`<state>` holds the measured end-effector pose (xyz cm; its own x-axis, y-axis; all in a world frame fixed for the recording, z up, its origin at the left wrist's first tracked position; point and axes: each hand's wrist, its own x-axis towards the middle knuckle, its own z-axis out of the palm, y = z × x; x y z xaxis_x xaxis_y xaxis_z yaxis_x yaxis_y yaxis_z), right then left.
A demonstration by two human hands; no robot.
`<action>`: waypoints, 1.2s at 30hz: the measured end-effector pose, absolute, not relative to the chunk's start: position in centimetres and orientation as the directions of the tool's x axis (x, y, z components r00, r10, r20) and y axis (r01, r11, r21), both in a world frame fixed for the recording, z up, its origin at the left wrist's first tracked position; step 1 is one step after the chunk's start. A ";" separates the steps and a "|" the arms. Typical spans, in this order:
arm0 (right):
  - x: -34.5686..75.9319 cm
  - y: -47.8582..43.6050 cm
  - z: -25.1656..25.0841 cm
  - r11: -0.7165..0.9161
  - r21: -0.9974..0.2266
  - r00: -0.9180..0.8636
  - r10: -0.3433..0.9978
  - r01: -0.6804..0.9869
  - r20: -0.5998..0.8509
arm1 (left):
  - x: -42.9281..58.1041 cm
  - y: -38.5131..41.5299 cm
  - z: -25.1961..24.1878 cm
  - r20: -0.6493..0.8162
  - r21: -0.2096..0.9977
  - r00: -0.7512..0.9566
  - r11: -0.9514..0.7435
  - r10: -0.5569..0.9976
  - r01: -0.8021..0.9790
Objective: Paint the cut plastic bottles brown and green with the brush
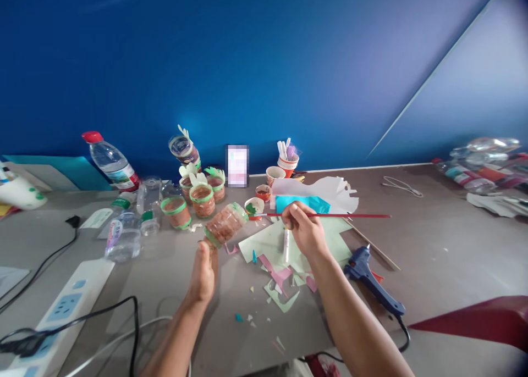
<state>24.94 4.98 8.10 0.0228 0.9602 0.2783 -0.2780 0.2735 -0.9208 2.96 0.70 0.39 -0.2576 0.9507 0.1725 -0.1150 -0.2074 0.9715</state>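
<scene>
My left hand [203, 272] grips a cut plastic bottle piece [226, 225], painted brown with green at its ends and tilted up to the right. In my right hand [304, 228] is a thin red paintbrush [355, 216], held level, its tip at the green rim of the bottle piece. Just behind the tip sits a paper cup with green paint [254, 205], and beyond it a cup with brown paint [263, 192]. Several similar brown cups with green rims stand to the left, among them one with pale leaf shapes [202, 200].
A blue glue gun [373, 281] lies right of my right forearm, beside a thin wooden stick [373, 245]. Paper scraps [280, 272] litter the middle. Left are clear bottles [124, 237] and a white power strip [68, 305] with cords. A phone [238, 166] leans on the blue wall.
</scene>
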 end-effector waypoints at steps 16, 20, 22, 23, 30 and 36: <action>25.0 4.9 7.8 0.314 -0.923 -0.065 0.940 -0.222 0.336 | 4.7 0.8 4.5 -0.008 0.766 -0.199 -0.122 0.980 -0.632; 24.9 4.9 7.6 0.311 -0.926 -0.009 0.947 -0.216 0.320 | 4.4 0.8 5.0 -0.028 0.710 -0.161 -0.094 0.987 -0.698; 24.8 4.9 7.5 0.311 -0.926 -0.016 0.947 -0.215 0.322 | 4.2 0.8 5.2 -0.051 0.682 -0.127 -0.059 0.991 -0.729; 24.7 5.0 7.6 0.305 -0.930 -0.033 0.948 -0.205 0.318 | 4.1 0.8 5.3 -0.061 0.664 -0.112 -0.044 0.992 -0.747; 24.8 5.1 7.8 0.284 -0.930 0.036 0.958 -0.234 0.284 | 3.0 0.9 5.6 -0.178 0.448 -0.036 0.049 0.983 -0.893; 24.4 4.9 7.0 0.322 -0.911 -0.118 0.925 -0.260 0.361 | 2.4 1.0 5.6 -0.211 0.255 0.061 0.115 0.976 -0.960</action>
<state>24.38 4.86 7.02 -0.1181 0.9252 0.3606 -0.2597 0.3218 -0.9105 2.43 0.99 5.57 0.0608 0.9757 -0.2106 -0.9601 0.1149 0.2551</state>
